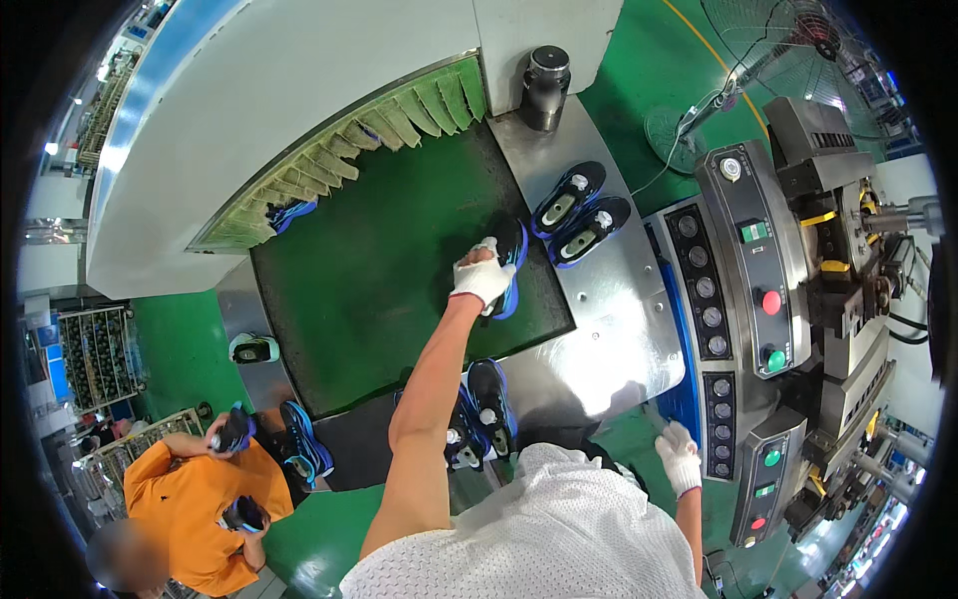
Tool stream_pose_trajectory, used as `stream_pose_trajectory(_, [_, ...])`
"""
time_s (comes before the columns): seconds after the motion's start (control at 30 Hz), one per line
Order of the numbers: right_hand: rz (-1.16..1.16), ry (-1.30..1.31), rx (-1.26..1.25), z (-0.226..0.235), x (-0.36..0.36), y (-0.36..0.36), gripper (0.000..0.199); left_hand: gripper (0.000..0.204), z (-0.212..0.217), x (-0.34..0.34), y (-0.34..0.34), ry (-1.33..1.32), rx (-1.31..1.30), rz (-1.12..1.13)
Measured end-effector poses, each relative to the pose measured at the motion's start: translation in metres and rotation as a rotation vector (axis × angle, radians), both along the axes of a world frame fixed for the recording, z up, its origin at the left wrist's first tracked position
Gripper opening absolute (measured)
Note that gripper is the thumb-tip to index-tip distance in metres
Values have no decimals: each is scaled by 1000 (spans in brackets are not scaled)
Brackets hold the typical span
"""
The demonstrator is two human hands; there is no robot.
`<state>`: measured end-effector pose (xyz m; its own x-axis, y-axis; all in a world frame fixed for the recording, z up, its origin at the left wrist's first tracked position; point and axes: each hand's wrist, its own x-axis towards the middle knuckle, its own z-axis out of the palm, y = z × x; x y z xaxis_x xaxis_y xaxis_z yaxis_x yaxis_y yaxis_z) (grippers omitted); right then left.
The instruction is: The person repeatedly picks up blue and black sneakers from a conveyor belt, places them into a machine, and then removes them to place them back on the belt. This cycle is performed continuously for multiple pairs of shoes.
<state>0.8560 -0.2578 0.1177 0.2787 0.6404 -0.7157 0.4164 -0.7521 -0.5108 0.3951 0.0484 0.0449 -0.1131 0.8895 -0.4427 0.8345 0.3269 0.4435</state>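
Note:
My left hand (484,277), in a white fingerless-tipped glove, reaches out over the green conveyor belt (389,270). It is closed on a black and blue sports shoe (512,262) near the belt's right edge; the hand hides part of the shoe. Just right of it, a pair of similar shoes (581,213) with pale stuffing inside rests on the metal side plate (609,329). Low on the right, my right hand (681,457), also gloved in white, is beside the machine's blue edge. Its fingers look loosely bent and apart, with nothing plainly held.
More shoes (489,399) stand close to my body. A strip curtain (349,150) hangs across the tunnel opening, with a shoe (291,214) under it. A dark flask (546,88) stands behind. Button panels (753,250) and a fan (788,50) are right; a co-worker in orange (205,499) holds shoes.

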Motion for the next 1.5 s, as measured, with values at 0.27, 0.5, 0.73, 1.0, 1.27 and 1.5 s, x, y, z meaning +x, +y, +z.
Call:
stream_pose_trajectory(0.27, [-217,759,210,53,-85,101,49,73,161,58,-102,-866,232,111])
stream_pose_trajectory(0.5, [-157,1250,292,94,-67,93,54,69,203,180,-102,-1276,-114,-248])
stream_pose_trajectory(0.73, [-620,1399,585,146,47,75,78,67,256,261,-56,-1129,286,-470])
stream_pose_trajectory(1.0, [-623,1486,1008,211,162,75,89,34,305,464,53,-470,857,-1108])
stream_pose_trajectory(1.27, [-896,1342,1033,216,191,53,90,52,191,623,209,-242,737,-1150])
stream_pose_trajectory(1.5, [-1061,1034,1020,190,190,24,96,65,149,718,252,48,780,-962])
